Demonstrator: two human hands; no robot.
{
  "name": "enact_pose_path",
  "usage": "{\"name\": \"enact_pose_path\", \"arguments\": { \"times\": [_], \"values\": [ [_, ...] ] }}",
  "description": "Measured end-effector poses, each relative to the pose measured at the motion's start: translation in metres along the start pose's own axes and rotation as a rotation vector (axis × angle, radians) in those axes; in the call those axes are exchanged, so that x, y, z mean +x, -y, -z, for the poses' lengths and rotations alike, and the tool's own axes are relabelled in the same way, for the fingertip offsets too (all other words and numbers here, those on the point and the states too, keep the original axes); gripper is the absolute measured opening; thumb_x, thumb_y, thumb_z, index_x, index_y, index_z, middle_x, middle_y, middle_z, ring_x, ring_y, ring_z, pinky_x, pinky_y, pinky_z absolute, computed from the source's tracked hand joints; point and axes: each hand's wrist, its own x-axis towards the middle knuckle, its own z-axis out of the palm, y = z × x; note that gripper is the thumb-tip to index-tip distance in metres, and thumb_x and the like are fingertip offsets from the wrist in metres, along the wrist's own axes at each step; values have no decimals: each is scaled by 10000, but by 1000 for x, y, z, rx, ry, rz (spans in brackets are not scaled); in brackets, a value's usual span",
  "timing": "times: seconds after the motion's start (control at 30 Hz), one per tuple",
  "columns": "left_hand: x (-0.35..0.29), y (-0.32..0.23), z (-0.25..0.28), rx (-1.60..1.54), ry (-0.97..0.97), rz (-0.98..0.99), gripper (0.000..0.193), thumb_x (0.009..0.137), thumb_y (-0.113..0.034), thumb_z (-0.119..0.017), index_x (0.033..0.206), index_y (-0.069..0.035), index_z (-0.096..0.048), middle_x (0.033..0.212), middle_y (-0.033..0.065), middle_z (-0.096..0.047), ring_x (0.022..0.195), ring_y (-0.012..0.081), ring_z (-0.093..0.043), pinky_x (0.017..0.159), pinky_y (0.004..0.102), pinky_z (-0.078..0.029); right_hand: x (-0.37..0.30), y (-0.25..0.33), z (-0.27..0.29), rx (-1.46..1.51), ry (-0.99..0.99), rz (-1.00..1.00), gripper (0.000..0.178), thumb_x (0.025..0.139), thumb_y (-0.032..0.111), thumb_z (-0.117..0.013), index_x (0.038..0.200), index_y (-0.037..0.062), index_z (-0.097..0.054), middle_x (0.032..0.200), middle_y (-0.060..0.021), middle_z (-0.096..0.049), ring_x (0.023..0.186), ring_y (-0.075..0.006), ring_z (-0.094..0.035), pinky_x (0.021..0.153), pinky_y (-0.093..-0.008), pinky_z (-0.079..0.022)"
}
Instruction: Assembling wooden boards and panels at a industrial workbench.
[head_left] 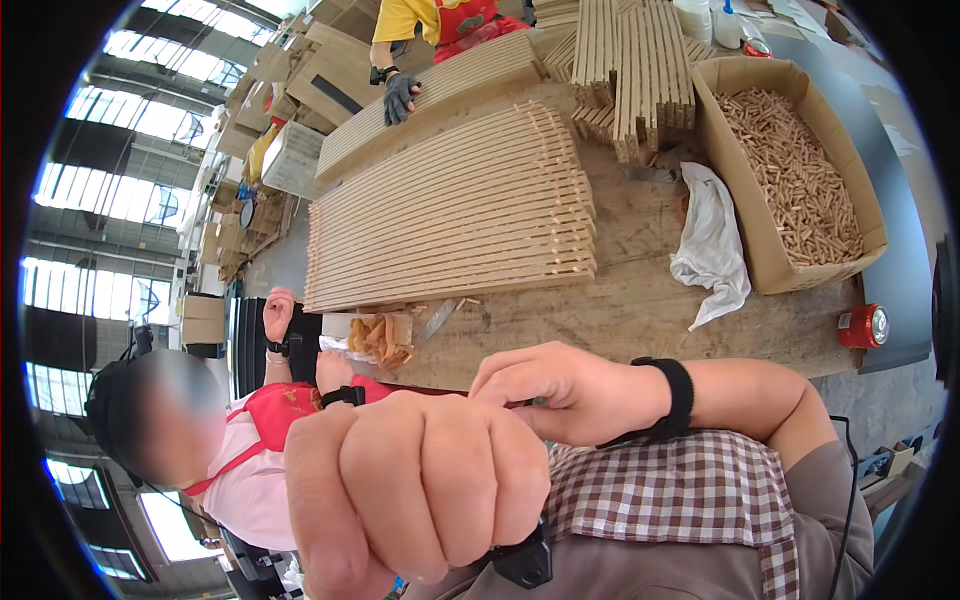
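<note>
**Both hands held close under the camera, above the workbench edge**

The person's left hand (420,490) is balled into a tight fist right under the camera, knuckles forward, fingers curled fully in; nothing shows inside it. A black wrist device (525,560) sits at its wrist. The right hand (555,390) reaches across from the right, its fingers bent and pinched together at the tips just above the fist. Whether it grips anything there cannot be told; the fingertips meet at the left wrist area, near the black device. A black wrist strap (678,398) circles the right wrist, and a checked sleeve (660,490) lies below it.

Beyond the hands stands a wooden workbench (640,300). On it lies a wide, flat row of notched wooden slats (450,215), with more slats stacked (630,70) behind. A cardboard box (865,215) full of wooden dowels (795,175) sits at the right, a white cloth (712,245) just beside it, and a red tin (865,326) near the bench edge.

A co-worker in a red apron (285,405) sits at the left; another person's gloved hand (398,98) rests on slats at the far side.
</note>
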Motion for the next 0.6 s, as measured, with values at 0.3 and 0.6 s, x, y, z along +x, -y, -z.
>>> {"name": "enact_pose_path", "arguments": {
  "times": [0.3,0.6],
  "values": [
    [8,3,20,137,-52,118,91,911,-124,-524,962,-59,-562,637,8,-498,512,122,-449,451,301,-335,-7,-11,-9,501,-96,-274,146,915,81,-573,1046,28,-611,1049,-54,-632,949,-145,-597,783,-286,-495],
    [0,44,41,1338,175,-348,314,678,91,-701,971,13,-618,833,125,-578,629,217,-566,498,279,-425,-33,-56,30,-61,30,124,282,751,53,-595,1026,63,-655,1014,-139,-648,953,-330,-596,794,-409,-476]
  ]
}}
